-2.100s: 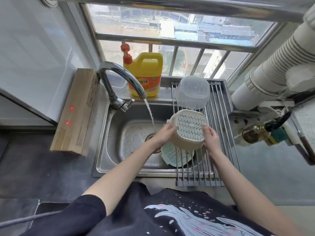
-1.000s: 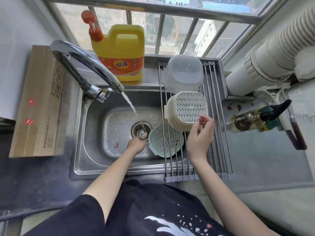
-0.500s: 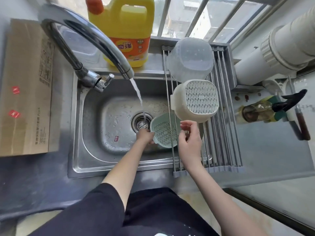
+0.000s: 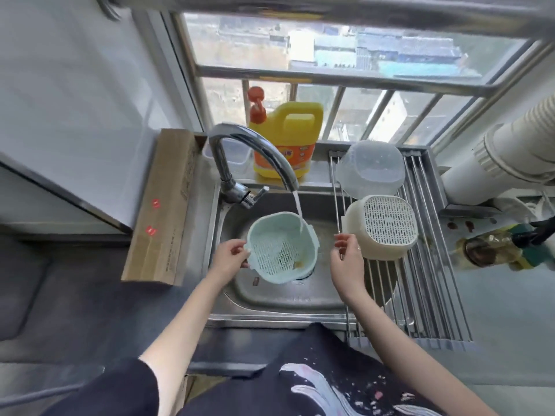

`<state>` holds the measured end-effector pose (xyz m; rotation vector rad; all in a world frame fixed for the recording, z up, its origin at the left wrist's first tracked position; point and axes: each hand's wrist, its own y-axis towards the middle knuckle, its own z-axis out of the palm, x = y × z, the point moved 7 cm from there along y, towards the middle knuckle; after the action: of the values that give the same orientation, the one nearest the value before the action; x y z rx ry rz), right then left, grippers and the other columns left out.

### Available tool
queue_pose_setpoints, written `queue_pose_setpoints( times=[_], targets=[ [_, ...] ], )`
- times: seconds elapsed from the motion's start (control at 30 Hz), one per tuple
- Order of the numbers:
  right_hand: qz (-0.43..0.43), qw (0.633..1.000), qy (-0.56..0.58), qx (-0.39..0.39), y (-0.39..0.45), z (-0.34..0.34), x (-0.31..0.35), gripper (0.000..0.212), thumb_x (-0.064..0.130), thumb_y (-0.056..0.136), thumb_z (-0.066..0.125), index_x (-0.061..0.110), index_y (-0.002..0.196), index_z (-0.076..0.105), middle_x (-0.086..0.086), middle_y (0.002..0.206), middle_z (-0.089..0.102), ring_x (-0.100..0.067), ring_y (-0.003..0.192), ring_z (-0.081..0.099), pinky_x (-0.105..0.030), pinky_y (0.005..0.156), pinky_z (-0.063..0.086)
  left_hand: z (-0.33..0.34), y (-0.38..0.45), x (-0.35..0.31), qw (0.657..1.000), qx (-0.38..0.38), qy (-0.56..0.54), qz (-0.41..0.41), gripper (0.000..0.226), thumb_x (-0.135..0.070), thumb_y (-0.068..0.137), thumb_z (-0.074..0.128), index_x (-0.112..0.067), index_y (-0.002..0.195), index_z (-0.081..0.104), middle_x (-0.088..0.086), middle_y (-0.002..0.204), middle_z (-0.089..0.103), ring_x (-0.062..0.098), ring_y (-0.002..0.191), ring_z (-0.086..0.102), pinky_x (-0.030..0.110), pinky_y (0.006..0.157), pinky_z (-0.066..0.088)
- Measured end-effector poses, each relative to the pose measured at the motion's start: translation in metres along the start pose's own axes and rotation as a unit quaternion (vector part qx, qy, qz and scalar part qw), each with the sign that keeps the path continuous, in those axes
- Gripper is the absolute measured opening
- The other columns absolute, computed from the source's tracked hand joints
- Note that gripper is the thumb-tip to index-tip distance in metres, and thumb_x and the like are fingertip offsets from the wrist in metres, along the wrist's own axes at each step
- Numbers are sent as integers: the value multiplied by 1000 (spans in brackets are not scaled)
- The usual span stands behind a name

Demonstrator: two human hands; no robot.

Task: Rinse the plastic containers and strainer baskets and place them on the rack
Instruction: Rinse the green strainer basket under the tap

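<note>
Left hand point(image 4: 229, 259) pinched the green strainer basket point(image 4: 282, 247) by its rim tab, held over the sink point(image 4: 288, 298) under the tap stream; right hand point(image 4: 345, 262) hovered loose, holding nothing (light, stiff, wet plastic, I'd grip both tabs)

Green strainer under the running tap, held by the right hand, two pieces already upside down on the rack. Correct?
Not quite: the head view shows the left hand gripping the green strainer by its rim, not the right hand, which hovers beside it holding nothing. The rest stands: the tap runs into it, and two pieces sit upside down on the rack.
</note>
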<state>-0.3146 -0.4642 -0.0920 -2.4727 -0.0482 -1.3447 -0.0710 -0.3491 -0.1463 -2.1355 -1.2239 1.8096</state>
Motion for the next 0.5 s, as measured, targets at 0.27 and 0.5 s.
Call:
queue_pose_setpoints(
  times=[0.27,0.5],
  targets=[
    [50,979,-82,180,32,44,6,42,38,99,39,13,132,48,-6,125,59,-25,106,60,-44,94,48,-34,-13,-16,999,-27,-21,38,33,5,89,57,7,122,57,5,73,53,15,66,54,15,54,54],
    [24,970,-137,198,47,56,11,26,28,99,43,8,110,55,-7,96,62,-27,87,60,-41,77,49,-29,-28,-54,997,-34,-25,71,27,-2,89,59,-4,116,65,6,74,64,12,65,60,15,54,52]
  ],
)
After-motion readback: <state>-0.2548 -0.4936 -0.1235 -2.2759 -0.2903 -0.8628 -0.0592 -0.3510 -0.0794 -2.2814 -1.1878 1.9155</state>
